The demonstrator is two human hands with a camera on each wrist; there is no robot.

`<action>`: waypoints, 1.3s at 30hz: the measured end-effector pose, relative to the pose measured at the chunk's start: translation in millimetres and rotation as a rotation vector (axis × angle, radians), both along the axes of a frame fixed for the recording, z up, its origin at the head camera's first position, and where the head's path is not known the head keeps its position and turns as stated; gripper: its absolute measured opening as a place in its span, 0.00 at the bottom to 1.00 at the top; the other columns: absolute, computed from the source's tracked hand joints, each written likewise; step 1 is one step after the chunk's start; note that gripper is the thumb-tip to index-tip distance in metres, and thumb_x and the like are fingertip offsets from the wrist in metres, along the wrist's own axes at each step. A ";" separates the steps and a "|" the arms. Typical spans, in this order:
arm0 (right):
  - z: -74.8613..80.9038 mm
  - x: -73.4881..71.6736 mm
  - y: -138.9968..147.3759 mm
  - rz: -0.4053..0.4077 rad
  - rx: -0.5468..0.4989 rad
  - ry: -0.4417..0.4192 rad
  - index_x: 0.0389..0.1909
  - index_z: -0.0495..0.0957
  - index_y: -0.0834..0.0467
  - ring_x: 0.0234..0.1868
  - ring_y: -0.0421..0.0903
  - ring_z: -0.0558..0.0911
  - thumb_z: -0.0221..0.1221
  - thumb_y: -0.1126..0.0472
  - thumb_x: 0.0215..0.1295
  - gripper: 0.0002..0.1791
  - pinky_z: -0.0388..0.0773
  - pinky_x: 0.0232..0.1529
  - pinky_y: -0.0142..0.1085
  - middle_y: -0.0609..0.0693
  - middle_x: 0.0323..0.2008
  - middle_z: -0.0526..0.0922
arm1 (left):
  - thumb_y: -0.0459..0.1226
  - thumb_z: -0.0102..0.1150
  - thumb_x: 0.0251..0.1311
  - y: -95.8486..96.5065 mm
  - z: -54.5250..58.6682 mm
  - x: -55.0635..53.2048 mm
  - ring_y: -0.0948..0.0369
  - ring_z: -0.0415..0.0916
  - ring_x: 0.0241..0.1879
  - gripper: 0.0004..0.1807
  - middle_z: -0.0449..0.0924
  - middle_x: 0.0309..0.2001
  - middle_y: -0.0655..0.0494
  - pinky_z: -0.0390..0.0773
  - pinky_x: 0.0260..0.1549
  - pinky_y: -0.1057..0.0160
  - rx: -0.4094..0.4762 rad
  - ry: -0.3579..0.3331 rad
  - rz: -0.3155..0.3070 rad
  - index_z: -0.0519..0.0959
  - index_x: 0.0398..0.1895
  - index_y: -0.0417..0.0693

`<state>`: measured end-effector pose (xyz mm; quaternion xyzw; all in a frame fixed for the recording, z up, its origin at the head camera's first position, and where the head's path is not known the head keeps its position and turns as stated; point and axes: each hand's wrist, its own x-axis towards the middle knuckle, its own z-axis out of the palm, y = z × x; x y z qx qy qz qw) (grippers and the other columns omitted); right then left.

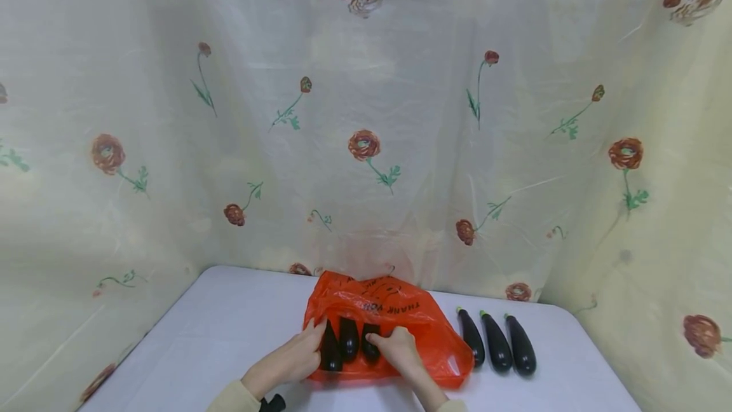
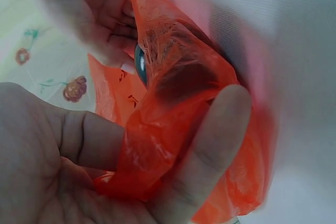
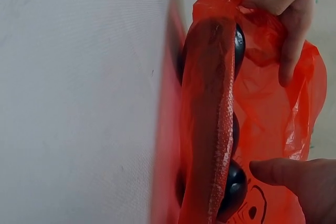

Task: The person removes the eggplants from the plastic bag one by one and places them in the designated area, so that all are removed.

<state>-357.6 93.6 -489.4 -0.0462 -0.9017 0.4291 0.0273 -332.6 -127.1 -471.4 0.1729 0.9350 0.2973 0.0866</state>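
Note:
An orange-red plastic bag (image 1: pixel 400 323) with black "THANK YOU" print lies on the table, its mouth toward me. Three dark eggplants show side by side in its opening: a left one (image 1: pixel 330 353), a middle one (image 1: pixel 349 337) and a right one (image 1: pixel 370 350). My left hand (image 1: pixel 300 353) holds the bag's left edge, the plastic between thumb and fingers in the left wrist view. At the right eggplant is my right hand (image 1: pixel 400 350); its thumb (image 3: pixel 275 171) stretches straight toward that eggplant's rounded end (image 3: pixel 236 187) in the right wrist view. The eggplants' far ends are hidden inside the bag.
Three more eggplants (image 1: pixel 496 343) lie in a row on the white table (image 1: pixel 240 310), just right of the bag. A flower-printed curtain (image 1: pixel 366 81) hangs behind and along both sides. Near my left sleeve a small black object (image 1: pixel 274 403) shows.

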 end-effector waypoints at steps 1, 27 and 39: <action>0.3 0.0 -0.6 -0.003 0.002 0.002 0.20 0.76 0.62 0.20 0.42 0.68 0.68 0.47 0.52 0.21 0.59 0.20 0.31 0.47 0.16 0.68 | 0.30 0.46 0.56 0.2 0.0 0.0 0.48 0.73 0.49 0.38 0.47 0.73 0.30 0.72 0.54 0.44 0.001 0.002 -0.002 0.52 0.73 0.32; -4.7 -3.6 -2.4 -0.010 -0.042 -0.064 0.34 0.80 0.69 0.24 0.44 0.75 0.68 0.52 0.53 0.22 0.66 0.23 0.31 0.51 0.22 0.77 | 0.30 0.46 0.57 0.6 0.1 1.8 0.50 0.76 0.45 0.39 0.45 0.74 0.30 0.79 0.43 0.47 0.033 -0.026 -0.009 0.50 0.74 0.34; -0.4 -0.9 -3.4 -0.016 -0.044 -0.034 0.31 0.80 0.70 0.24 0.44 0.74 0.69 0.53 0.52 0.21 0.66 0.23 0.31 0.51 0.22 0.77 | 0.33 0.47 0.61 0.3 1.1 3.2 0.51 0.75 0.42 0.38 0.47 0.74 0.34 0.76 0.39 0.52 0.051 -0.019 -0.025 0.49 0.75 0.37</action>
